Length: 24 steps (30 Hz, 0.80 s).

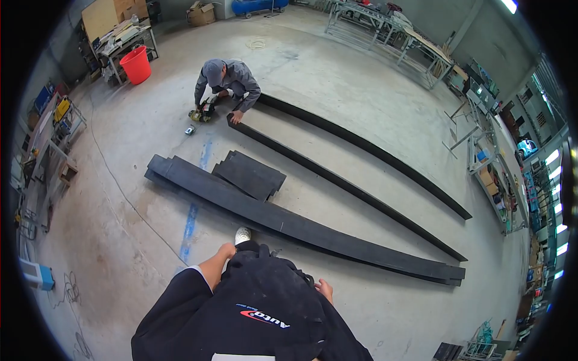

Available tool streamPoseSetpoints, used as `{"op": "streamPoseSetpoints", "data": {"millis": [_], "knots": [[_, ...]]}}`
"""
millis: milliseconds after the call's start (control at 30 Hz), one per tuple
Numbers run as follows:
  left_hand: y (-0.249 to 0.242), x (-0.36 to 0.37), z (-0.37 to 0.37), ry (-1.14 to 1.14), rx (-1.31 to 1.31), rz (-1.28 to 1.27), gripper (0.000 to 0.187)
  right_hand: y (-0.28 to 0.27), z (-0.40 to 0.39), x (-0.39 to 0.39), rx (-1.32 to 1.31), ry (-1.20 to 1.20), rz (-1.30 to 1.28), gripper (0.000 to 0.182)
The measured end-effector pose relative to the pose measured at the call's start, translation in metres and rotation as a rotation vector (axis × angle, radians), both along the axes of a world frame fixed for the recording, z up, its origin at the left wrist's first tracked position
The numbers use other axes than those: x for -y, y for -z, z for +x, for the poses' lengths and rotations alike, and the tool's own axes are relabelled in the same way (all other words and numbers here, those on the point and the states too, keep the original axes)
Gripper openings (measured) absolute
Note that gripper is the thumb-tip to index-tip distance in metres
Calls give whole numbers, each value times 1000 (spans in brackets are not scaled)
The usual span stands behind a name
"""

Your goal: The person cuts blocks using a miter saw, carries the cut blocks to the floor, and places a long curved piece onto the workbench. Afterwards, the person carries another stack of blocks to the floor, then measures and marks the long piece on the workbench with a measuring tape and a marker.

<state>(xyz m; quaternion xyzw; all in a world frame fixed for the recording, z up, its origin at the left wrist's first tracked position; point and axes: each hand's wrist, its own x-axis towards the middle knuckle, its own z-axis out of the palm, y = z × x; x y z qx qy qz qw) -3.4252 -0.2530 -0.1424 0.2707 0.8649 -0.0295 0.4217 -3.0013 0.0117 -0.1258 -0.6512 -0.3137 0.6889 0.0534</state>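
Observation:
My left hand [227, 249] hangs beside my dark apron close to my white shoe [242, 234], its fingers mostly hidden. On the other side of the apron my right hand [324, 289] hangs loosely with nothing showing in it. Just beyond my feet lies a stack of long dark panels [289, 226], nearest to both hands. Behind its left part rests a pile of short dark plates [253, 174]. Two long dark strips, a nearer one [343, 175] and a farther one [361, 139], stand on edge, slanting away to the right.
A crouching co-worker [232, 81] in grey has one hand on the nearer strip's end and the other at a yellow-green and black power tool [201, 112]. A small metallic object [190, 130] lies nearby. A red bucket [136, 65] stands back left; a cable [120, 194] crosses the floor.

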Motion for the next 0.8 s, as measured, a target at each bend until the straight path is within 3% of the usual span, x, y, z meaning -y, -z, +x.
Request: {"op": "streamPoseSetpoints", "data": {"millis": [200, 267, 600, 800], "knots": [[5, 1, -1, -77, -20, 8, 38, -9, -7, 5, 34, -7, -1, 49], [5, 1, -3, 82, 3, -30, 41, -9, -8, 6, 33, -12, -4, 49], [-19, 0, 3, -20, -22, -5, 38, -6, -5, 8, 7, 1, -7, 51], [-6, 7, 2, 112, -41, 32, 35, -10, -6, 11, 20, -7, -1, 51]]}}
